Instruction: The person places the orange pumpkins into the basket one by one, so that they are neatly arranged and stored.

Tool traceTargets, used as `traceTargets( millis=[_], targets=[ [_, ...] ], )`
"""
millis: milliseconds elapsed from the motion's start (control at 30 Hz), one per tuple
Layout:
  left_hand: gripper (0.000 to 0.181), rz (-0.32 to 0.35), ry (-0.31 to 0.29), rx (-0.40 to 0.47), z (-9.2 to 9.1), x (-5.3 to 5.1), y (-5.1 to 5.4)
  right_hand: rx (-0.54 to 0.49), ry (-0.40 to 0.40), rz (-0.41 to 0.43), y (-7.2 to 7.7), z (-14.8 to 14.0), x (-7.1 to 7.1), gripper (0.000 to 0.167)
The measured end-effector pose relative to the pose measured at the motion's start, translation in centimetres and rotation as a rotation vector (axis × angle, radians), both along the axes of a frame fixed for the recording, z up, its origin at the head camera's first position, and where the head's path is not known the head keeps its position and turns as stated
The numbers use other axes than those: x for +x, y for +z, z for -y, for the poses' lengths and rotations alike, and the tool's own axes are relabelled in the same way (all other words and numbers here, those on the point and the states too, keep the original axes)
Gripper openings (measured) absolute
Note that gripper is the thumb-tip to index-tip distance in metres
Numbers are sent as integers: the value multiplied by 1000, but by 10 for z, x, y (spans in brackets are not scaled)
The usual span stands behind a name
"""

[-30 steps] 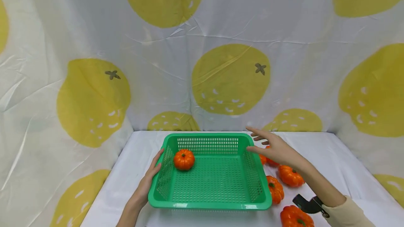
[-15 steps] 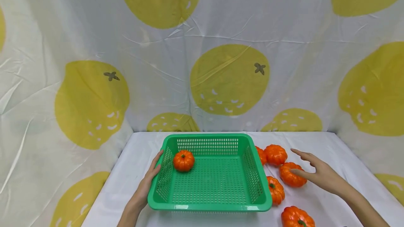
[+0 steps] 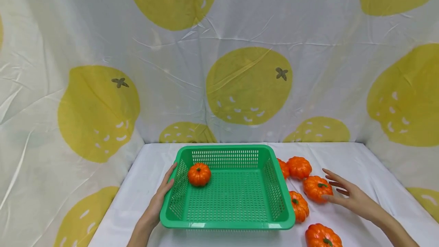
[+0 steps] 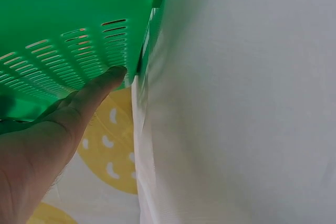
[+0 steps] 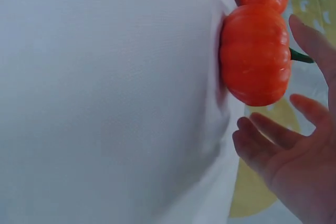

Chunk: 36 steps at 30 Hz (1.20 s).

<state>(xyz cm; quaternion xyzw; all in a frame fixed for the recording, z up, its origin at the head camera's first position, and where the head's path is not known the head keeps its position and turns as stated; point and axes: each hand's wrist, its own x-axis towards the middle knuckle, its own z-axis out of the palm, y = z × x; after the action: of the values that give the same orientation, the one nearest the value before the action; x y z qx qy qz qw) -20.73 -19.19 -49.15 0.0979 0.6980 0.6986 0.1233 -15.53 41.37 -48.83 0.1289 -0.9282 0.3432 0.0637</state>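
A green plastic basket with slotted walls stands on the white cloth, and a small orange pumpkin sits in its far left part. My left hand rests along the basket's left side, its visible fingers straight; the left wrist view shows a digit laid against the slotted wall. To the right of the basket, my right hand is spread beside another pumpkin. In the right wrist view the fingers and thumb stand around that green-stemmed pumpkin without gripping it.
Several more pumpkins lie to the basket's right: one behind, one close to the basket's right wall, one at the front, and one partly hidden by the rim. A lemon-print cloth hangs behind and at both sides.
My right hand has moved from above the basket's far right corner out to the right and down, beside a pumpkin. The left hand and basket have stayed put.
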Motion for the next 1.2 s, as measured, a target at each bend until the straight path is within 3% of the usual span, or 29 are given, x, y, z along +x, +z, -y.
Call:
traceTargets(
  millis=[133,333,667,1200],
  targets=[
    [55,7,1,13,0,1,-1,-22,7,0,-5,3,0,79],
    [55,1,-4,12,-1,0,-1,0,-46,91,-4,9,1,78],
    [54,1,-1,5,-1,1,-1,50,-88,173,-5,16,-1,77],
    [54,-1,2,-1,1,0,-1,48,-89,128,-6,13,5,73]
  ],
)
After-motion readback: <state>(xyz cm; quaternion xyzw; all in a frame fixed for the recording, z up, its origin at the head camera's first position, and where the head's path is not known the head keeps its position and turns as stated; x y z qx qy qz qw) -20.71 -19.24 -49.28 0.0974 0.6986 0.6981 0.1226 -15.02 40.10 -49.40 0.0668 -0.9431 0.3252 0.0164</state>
